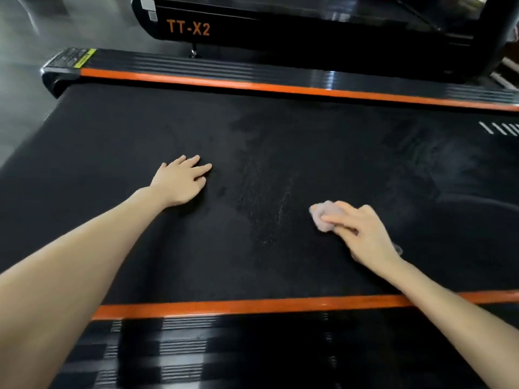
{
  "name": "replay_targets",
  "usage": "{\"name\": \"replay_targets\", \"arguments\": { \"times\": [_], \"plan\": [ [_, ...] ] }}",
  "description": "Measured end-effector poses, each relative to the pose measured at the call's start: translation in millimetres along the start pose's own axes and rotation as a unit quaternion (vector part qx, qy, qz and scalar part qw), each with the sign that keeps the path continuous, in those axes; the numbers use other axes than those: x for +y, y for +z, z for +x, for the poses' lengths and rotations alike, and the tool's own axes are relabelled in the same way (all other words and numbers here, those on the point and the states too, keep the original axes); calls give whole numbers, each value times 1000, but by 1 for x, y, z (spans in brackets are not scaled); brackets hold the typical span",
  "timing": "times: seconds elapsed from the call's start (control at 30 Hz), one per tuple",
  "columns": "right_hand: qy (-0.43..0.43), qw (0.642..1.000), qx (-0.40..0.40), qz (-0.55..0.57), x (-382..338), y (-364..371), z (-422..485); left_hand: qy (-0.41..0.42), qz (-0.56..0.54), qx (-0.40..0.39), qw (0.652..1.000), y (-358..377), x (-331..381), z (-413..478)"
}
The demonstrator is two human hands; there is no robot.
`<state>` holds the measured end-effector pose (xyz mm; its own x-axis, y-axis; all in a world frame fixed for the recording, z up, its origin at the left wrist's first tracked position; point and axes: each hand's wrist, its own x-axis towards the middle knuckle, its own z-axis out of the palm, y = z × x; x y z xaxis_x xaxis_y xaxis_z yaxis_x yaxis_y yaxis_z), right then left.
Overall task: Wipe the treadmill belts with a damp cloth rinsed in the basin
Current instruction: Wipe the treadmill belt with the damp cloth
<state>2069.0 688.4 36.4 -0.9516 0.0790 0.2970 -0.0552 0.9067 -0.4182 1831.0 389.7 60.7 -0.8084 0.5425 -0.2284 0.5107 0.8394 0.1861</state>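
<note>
A black treadmill belt (252, 141) fills the middle of the head view, with damp streaks across its centre and right side. My right hand (362, 234) presses a small pinkish cloth (323, 216) onto the belt at the right; most of the cloth is bunched under the fingers. My left hand (181, 181) lies flat on the belt to the left, fingers spread, holding nothing. The basin is not in view.
Orange-edged black side rails run along the belt's near side (252, 306) and far side (252, 87). A second treadmill marked TT-X2 (188, 28) stands behind. Grey floor (25, 80) lies at the left, past the belt's end.
</note>
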Motion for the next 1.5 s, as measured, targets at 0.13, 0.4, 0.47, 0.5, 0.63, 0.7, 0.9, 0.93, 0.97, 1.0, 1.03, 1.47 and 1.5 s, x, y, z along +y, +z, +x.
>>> {"name": "replay_targets", "arguments": {
  "times": [0.13,0.4,0.47,0.5,0.63,0.7,0.9,0.93,0.97,1.0,1.03,1.47,1.5],
  "plan": [
    [32,999,7,-12,-23,20,25,-16,-61,-7,998,-2,-15,-39],
    [-231,964,-107,71,-193,128,81,-102,-90,52,989,-6,-50,-112],
    [-264,949,-146,92,-197,120,75,-126,-87,58,986,-8,-63,-126],
    [-276,941,-170,100,-186,110,69,-133,-86,62,985,-9,-69,-133],
    [-235,942,-213,112,-104,42,31,-148,-95,65,982,-5,-93,-156],
    [-209,951,-203,105,-83,24,21,-158,-92,69,981,-2,-103,-160],
    [-317,928,-161,107,-165,103,51,-144,-68,103,982,-4,-117,-128],
    [-322,925,-168,112,-182,114,59,-137,-57,107,983,-3,-118,-121],
    [-323,923,-175,119,-193,121,66,-130,-48,108,984,-3,-120,-113],
    [-320,921,-183,126,-198,124,69,-124,-40,106,986,-1,-122,-105],
    [-315,921,-192,128,-197,124,69,-119,-32,101,987,1,-125,-98],
    [-89,994,-59,-17,-186,118,117,-41,66,103,992,9,-161,-27],
    [-146,984,-99,2,-206,117,90,-42,66,103,992,7,-159,-21]
  ]
}}
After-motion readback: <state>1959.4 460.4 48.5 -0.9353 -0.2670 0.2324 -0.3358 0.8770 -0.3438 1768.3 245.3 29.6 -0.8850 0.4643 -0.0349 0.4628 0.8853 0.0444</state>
